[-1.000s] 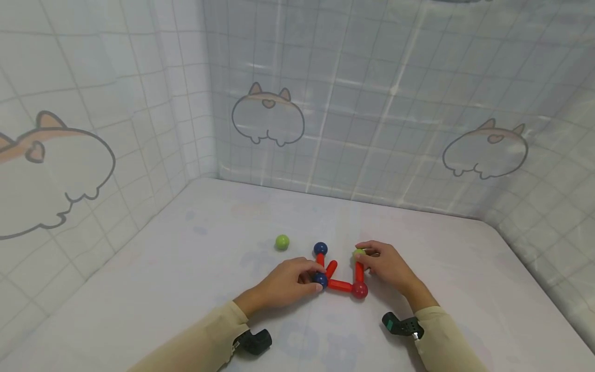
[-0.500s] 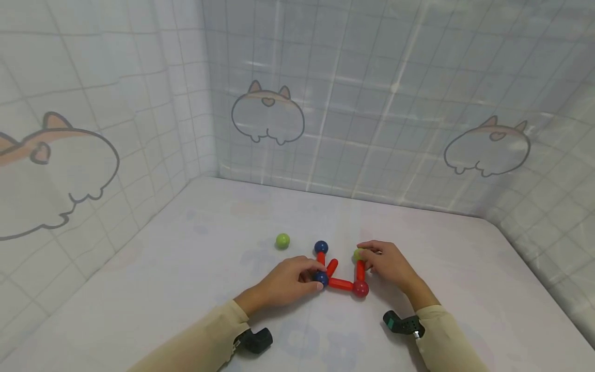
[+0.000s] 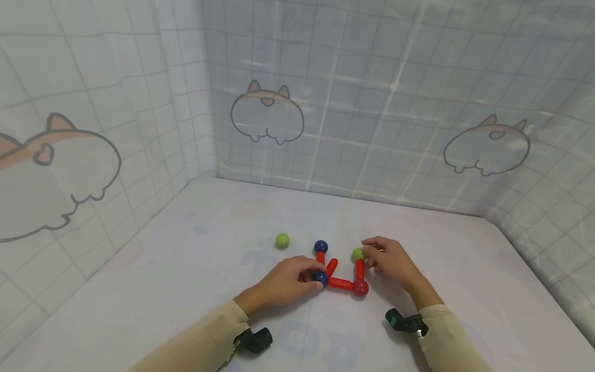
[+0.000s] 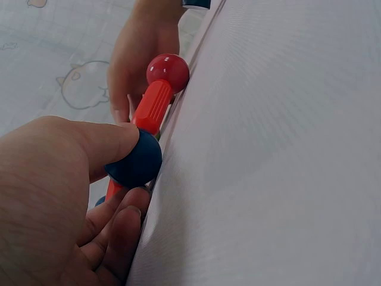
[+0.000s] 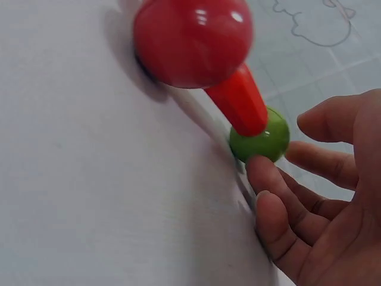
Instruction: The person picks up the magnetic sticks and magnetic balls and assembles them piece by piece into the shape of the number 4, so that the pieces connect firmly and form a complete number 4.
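Observation:
Red rods and coloured balls are joined into one piece on the table. My left hand [image 3: 288, 281] pinches its near blue ball [image 4: 140, 164] between thumb and fingers. From that ball run a red rod to a second blue ball [image 3: 321, 247], a short slanting red rod [image 3: 332, 267] with a bare far end, and a red rod [image 3: 341, 283] to a red ball [image 3: 360, 288]. Another red rod [image 3: 360, 269] links the red ball to a green ball [image 5: 262, 140]. Beside it is my right hand [image 3: 390, 261], its thumb apart from the ball and its fingertips right at the ball's edge.
A loose green ball [image 3: 282, 240] lies left of the far blue ball. The white tabletop [image 3: 223, 222] meets tile-patterned curtains [image 3: 372, 103] at the back and both sides. Black straps with cameras sit on both wrists.
My right hand has loosened from the green ball and shifted slightly right, so more of the ball shows. The left hand keeps its pinch on the blue ball.

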A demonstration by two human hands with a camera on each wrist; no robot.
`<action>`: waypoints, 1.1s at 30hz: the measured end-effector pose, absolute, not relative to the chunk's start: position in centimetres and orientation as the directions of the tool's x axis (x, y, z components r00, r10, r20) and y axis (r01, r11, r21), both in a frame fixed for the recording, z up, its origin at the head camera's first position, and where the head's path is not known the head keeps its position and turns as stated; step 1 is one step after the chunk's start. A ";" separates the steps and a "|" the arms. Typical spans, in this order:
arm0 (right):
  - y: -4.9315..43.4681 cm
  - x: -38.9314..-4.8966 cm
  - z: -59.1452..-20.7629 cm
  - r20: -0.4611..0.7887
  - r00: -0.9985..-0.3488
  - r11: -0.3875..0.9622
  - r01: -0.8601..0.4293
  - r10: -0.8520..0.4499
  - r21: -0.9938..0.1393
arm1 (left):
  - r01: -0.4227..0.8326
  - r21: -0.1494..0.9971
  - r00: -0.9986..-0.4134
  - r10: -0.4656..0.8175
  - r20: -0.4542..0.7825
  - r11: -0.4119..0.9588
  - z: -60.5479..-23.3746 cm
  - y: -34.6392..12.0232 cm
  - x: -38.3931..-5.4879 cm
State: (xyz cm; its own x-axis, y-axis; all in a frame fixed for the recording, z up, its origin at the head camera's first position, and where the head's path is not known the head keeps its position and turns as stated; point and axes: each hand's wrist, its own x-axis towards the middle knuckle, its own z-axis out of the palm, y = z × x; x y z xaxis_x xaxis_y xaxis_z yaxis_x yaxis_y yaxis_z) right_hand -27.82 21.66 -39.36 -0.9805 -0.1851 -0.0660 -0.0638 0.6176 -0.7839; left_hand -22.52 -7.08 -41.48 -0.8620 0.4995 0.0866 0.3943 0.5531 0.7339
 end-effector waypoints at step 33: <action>17.8 -27.6 -36.9 -0.012 -0.920 0.599 -0.245 -0.392 -0.762 | 0.404 0.731 -0.855 0.511 0.088 0.550 -41.4 -7.3 -22.9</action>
State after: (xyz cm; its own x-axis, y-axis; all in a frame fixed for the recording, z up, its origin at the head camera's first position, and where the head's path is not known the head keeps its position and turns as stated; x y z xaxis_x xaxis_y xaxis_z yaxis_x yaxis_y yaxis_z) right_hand -27.58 17.84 -36.86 -0.9197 -0.3925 -0.0125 -0.2453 0.5992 -0.7621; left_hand -22.89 -7.32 -41.44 -0.8551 0.5110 0.0877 0.4038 0.5503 0.7308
